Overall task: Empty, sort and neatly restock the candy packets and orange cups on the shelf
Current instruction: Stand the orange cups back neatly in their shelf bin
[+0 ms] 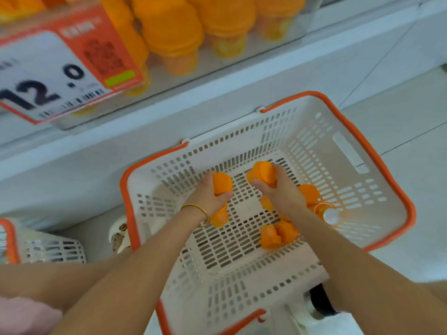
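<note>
Hands are both down inside the white shopping basket, which sits on the floor below the shelf edge. The left hand, over the basket's left half, is curled tight round an orange cup. The lid end points at the basket's far wall and the tapered body pokes out beneath the palm. The right hand, near the basket's middle, clasps a second orange cup in the same way. Taking one per hand looks like a way to carry two cups up at once.

A few loose cups lie tipped on their sides on the basket floor toward its right wall, one showing a white base. They look dropped in during emptying and not yet gathered.

Above the basket, a clear shelf tray already holds upright stocked cups in rows behind a price tag. Restocking therefore seems partly done.

Left of the basket, a second basket shows at the frame edge. I cannot tell what it holds, and no candy packets are plainly visible.
</note>
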Demonstrator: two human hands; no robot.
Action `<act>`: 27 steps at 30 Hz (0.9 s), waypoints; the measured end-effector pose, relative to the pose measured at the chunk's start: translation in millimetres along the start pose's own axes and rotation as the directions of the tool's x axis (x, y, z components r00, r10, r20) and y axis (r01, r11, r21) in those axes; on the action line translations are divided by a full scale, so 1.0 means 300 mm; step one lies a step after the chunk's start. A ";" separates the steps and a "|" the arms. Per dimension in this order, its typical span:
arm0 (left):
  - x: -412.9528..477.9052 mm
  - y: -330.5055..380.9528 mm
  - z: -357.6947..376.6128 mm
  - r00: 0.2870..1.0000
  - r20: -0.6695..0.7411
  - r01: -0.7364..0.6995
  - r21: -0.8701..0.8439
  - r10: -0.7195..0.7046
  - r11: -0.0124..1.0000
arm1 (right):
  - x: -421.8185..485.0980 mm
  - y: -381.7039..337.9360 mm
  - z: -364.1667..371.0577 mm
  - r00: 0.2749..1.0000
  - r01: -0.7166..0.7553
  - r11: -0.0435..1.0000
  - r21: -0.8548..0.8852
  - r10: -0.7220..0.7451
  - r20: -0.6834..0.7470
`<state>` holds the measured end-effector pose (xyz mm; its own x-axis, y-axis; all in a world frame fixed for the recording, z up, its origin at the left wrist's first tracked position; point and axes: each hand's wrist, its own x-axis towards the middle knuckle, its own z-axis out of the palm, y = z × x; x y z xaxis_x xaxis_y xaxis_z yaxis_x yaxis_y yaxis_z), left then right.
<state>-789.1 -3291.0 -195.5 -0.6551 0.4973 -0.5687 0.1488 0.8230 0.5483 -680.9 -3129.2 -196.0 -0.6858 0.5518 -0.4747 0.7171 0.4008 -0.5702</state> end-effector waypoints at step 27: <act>-0.288 0.732 -1.090 0.826 -0.111 -0.325 0.707 0.553 0.628 | -0.216 -1.050 -0.889 0.860 0.230 0.698 -0.678 -0.472 -0.195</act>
<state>-942.2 -3243.1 174.4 -0.5411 0.8352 -0.0982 0.8303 0.5491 0.0951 -829.1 -3096.1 193.0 -0.9038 0.4278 -0.0089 0.4277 0.9024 -0.0525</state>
